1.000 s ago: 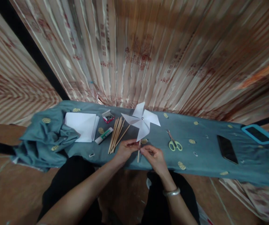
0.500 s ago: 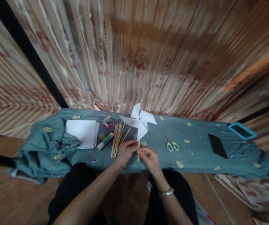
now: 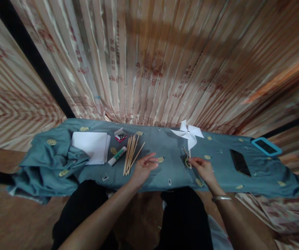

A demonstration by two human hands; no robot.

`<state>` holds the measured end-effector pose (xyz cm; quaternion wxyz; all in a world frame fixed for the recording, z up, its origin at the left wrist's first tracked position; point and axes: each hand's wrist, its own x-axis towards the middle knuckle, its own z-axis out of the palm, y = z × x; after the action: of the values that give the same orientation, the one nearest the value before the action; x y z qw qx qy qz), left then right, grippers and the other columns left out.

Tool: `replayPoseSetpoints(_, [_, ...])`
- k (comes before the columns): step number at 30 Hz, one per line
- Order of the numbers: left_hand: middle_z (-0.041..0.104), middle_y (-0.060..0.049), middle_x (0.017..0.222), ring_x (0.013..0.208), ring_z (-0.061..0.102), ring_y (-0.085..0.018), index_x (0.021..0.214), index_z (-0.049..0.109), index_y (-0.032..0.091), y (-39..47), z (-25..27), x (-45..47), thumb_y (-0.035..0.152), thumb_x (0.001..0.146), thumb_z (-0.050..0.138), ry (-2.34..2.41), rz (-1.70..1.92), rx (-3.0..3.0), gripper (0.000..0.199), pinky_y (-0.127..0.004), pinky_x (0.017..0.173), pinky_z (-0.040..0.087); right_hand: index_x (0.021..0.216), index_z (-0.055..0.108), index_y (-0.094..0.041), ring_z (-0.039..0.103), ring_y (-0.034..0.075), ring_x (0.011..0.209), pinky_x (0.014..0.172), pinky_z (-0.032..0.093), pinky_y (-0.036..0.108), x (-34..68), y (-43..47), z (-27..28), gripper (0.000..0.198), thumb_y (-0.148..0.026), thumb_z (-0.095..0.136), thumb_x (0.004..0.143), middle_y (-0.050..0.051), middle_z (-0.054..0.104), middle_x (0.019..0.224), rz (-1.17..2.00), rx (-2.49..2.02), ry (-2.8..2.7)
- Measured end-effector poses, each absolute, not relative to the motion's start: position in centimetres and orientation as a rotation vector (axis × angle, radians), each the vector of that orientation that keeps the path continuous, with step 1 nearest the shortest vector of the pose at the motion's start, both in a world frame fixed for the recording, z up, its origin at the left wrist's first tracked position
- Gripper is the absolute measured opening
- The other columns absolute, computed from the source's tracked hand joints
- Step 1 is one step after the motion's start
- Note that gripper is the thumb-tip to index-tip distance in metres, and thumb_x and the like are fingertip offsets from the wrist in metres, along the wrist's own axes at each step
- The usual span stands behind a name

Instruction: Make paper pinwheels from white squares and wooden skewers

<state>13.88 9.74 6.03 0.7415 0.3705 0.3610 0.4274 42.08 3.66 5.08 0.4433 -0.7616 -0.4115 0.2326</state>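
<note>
My right hand (image 3: 202,168) grips the thin wooden stick of a white paper pinwheel (image 3: 188,132), holding it upright over the right half of the blue cloth (image 3: 165,146). The hand covers most of the yellow-handled scissors (image 3: 185,154) lying there. My left hand (image 3: 144,166) rests over the cloth's near edge with fingers apart and nothing in it, just right of a bundle of wooden sticks (image 3: 131,150).
A stack of white paper (image 3: 90,146), a glue stick (image 3: 117,156) and a small box of pins (image 3: 120,135) lie at the left. A black phone (image 3: 239,162) and a blue-cased device (image 3: 266,146) lie at the right. A striped curtain hangs behind.
My right hand carried the pinwheel from the middle to the right, over the scissors. My left hand let go of the stick and stayed in place, fingers opening.
</note>
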Motion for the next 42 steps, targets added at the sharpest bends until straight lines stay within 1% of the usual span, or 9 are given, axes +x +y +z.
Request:
replayPoseSetpoints(3, [0.072,-0.004,0.08,0.069,0.062,-0.013,0.097,0.073,0.016,9.7,5.5,14.1,0.024,0.048,0.086,0.792,0.924,0.827,0.051,-0.027,0.072,0.048,0.064,0.072,-0.019,0.062,0.021,0.059,0.056,0.043,0.03,47.1,3.7,5.1,0.047,-0.066,0.065,0.06,0.008,0.071,0.061,0.406,-2.129,-1.089])
replayPoseSetpoints(6, [0.072,-0.003,0.08,0.068,0.061,-0.012,0.097,0.073,0.016,9.6,5.1,14.3,0.023,0.049,0.086,0.8,0.91,0.827,0.051,-0.027,0.071,0.048,0.065,0.073,-0.02,0.064,0.025,0.063,0.057,0.042,0.031,50.9,3.9,5.1,0.037,-0.055,0.059,0.066,0.008,0.071,0.062,0.287,-2.333,-1.144])
replayPoseSetpoints(9, [0.071,-0.002,0.079,0.068,0.061,-0.012,0.097,0.074,0.016,9.6,4.9,14.4,0.023,0.048,0.086,0.793,0.888,0.827,0.051,-0.026,0.071,0.049,0.066,0.074,-0.021,0.066,0.025,0.064,0.057,0.042,0.031,53.4,4.3,5.1,0.03,-0.047,0.059,0.069,0.008,0.072,0.064,0.233,-2.476,-1.143])
replayPoseSetpoints(13, [0.071,-0.002,0.076,0.065,0.059,-0.011,0.095,0.074,0.016,9.7,4.8,14.5,0.022,0.047,0.086,0.795,0.869,0.823,0.05,-0.024,0.068,0.047,0.069,0.076,-0.022,0.067,0.026,0.065,0.054,0.041,0.031,55.6,5.3,4.9,0.027,-0.042,0.059,0.071,0.01,0.074,0.071,0.099,-2.602,-1.231])
replayPoseSetpoints(20, [0.07,-0.003,0.079,0.067,0.06,-0.011,0.099,0.073,0.016,9.9,4.2,14.3,0.022,0.05,0.086,0.811,0.844,0.829,0.051,-0.024,0.067,0.047,0.084,0.078,-0.018,0.069,0.028,0.074,0.057,0.042,0.031,57.9,6.7,4.3,0.032,-0.042,0.058,0.078,0.014,0.076,0.082,0.069,-2.734,-1.345])
replayPoseSetpoints(25, [0.071,-0.003,0.08,0.065,0.059,-0.01,0.1,0.073,0.015,9.9,3.8,14.2,0.022,0.049,0.087,0.827,0.834,0.812,0.053,-0.023,0.065,0.047,0.087,0.078,-0.017,0.07,0.028,0.075,0.056,0.041,0.029,59.3,7.0,3.9,0.034,-0.043,0.057,0.081,0.014,0.076,0.084,0.052,-2.809,-1.38])
replayPoseSetpoints(32, [0.071,-0.004,0.083,0.068,0.06,-0.011,0.106,0.07,0.015,9.9,3.6,14.1,0.025,0.054,0.085,0.855,0.803,0.866,0.055,-0.024,0.068,0.047,0.089,0.077,-0.018,0.07,0.026,0.075,0.057,0.04,0.027,61.0,7.1,3.1,0.034,-0.043,0.056,0.083,0.011,0.076,0.081,-0.004,-2.841,-1.479])
replayPoseSetpoints(36, [0.071,-0.004,0.085,0.069,0.06,-0.012,0.106,0.07,0.015,9.8,3.8,14.1,0.025,0.056,0.084,0.85,0.788,0.877,0.053,-0.024,0.068,0.047,0.089,0.077,-0.019,0.071,0.025,0.077,0.056,0.04,0.026,60.7,7.3,3.2,0.032,-0.042,0.054,0.085,0.012,0.076,0.084,-0.035,-2.885,-1.485])
replayPoseSetpoints(42, [0.07,-0.004,0.082,0.064,0.057,-0.01,0.106,0.07,0.014,9.8,3.9,14.2,0.023,0.054,0.084,0.848,0.781,0.858,0.054,-0.024,0.067,0.046,0.092,0.075,-0.019,0.071,0.025,0.081,0.058,0.04,0.026,60.3,7.6,3.4,0.032,-0.042,0.053,0.088,0.012,0.076,0.088,-0.033,-2.93,-1.493])
